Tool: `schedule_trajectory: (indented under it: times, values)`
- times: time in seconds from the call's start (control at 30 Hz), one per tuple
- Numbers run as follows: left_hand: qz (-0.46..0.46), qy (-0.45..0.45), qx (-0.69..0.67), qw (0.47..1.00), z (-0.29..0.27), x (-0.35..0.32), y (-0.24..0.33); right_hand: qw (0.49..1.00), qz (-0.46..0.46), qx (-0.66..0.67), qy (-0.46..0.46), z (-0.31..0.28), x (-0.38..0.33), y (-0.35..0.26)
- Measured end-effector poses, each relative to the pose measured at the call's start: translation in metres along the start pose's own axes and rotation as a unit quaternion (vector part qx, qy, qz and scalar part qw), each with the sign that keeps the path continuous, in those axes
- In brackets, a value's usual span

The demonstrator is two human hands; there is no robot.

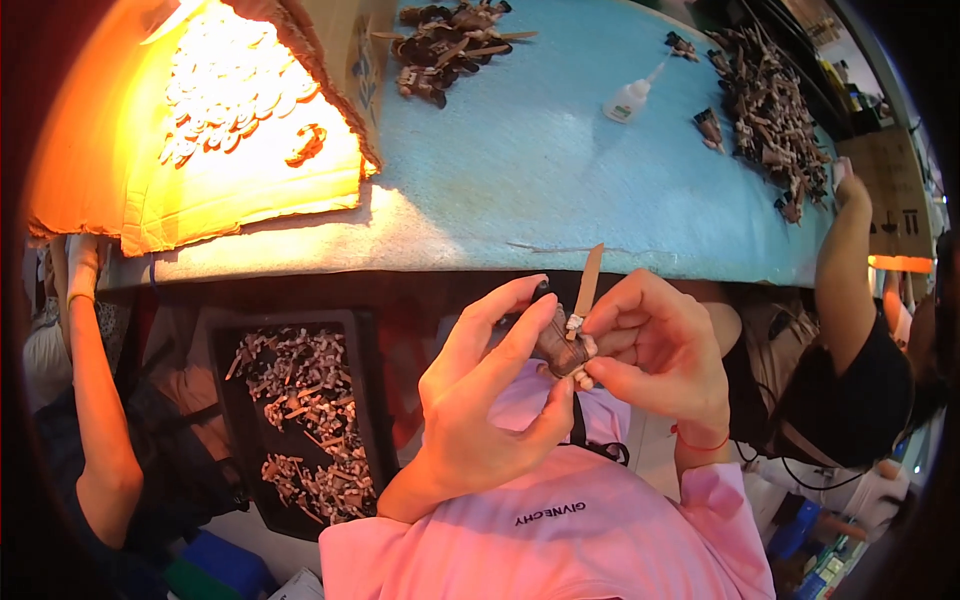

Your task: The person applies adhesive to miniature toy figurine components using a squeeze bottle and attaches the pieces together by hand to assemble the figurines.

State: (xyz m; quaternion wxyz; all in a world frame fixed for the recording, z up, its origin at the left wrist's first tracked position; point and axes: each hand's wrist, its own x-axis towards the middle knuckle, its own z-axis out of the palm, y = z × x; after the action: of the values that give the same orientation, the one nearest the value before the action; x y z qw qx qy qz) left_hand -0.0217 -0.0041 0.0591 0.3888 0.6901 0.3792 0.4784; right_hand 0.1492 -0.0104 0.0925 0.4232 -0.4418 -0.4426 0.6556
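Note:
A small brown figurine point(562, 347) is held in front of my chest, just off the near edge of the table. My left hand point(470, 405) grips it from the left, fingers and thumb curled round its sides. From the right, the fingertips of my right hand point(660, 350) pinch at its pale end. A flat tan strip point(589, 283) sticks up beside the figurine, with a small whitish piece at its lower part next to my right index finger. How the strip is joined to the figurine is partly hidden by my fingers.
Left of me, a black tray point(375, 440) holds many small brown parts. A blue table point(560, 190) bears a white squeeze bottle point(627, 101), dark figurine piles point(775, 115) and a brightly lit cardboard box point(245, 215) with small pieces. Other people's arms point(100, 410) are on both sides.

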Motion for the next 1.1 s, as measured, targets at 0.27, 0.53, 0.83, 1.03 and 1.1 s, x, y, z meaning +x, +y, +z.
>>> schedule_trajectory:
  times: [0.27, 0.53, 0.83, 1.03, 1.1]
  values:
    - [0.019, -0.025, 0.041, 0.999, 0.004, 0.001, 0.009, 0.996, 0.016, -0.084, -0.014, -0.003, -0.001, -0.006]
    - [0.03, -0.017, 0.058, 0.998, 0.007, 0.005, 0.004, 0.999, -0.007, -0.038, 0.01, -0.003, 0.002, 0.004]
    - [-0.067, -0.062, -0.087, 0.992, 0.004, 0.01, -0.006, 1.0, 0.0, -0.001, 0.03, -0.018, -0.004, -0.008]
    - [-0.15, -0.063, -0.353, 0.921, 0.007, 0.009, -0.001, 0.996, -0.059, 0.059, 0.041, -0.021, -0.007, 0.005]
    - [-0.167, -0.071, -0.382, 0.906, 0.006, 0.007, -0.005, 0.995, -0.083, 0.043, 0.035, -0.018, -0.007, 0.006]
